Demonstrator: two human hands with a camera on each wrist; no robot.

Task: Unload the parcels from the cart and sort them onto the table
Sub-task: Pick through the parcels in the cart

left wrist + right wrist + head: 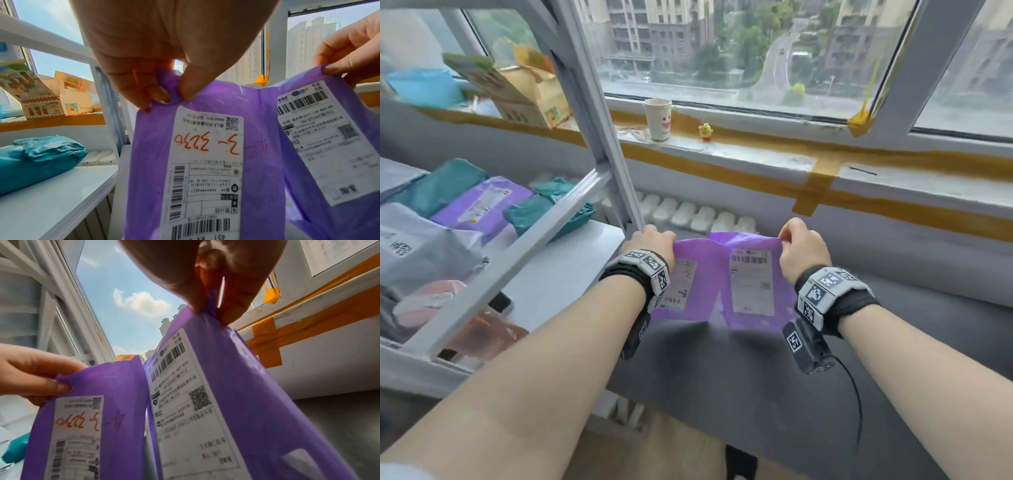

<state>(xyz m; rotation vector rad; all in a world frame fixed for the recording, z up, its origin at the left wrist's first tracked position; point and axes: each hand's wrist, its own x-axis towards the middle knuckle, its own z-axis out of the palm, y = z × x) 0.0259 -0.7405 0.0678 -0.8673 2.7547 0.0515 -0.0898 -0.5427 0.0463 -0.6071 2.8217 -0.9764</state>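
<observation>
Overhead, left hand [654,240] pinches one purple parcel [690,287]; right hand [803,250] pinches another [753,284], seemingly separate.

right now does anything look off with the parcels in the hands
Nothing damaged. One oddity: the left hand pinches a purple mailer whose shipping label hangs upside down, while the right hand's purple mailer label reads upright.

I am seeing the grey table [893,342] running under the windowsill. To its left, the white cart shelf [558,274] is carrying teal parcels [544,212], a purple parcel [482,205] and grey parcels [421,253].
</observation>
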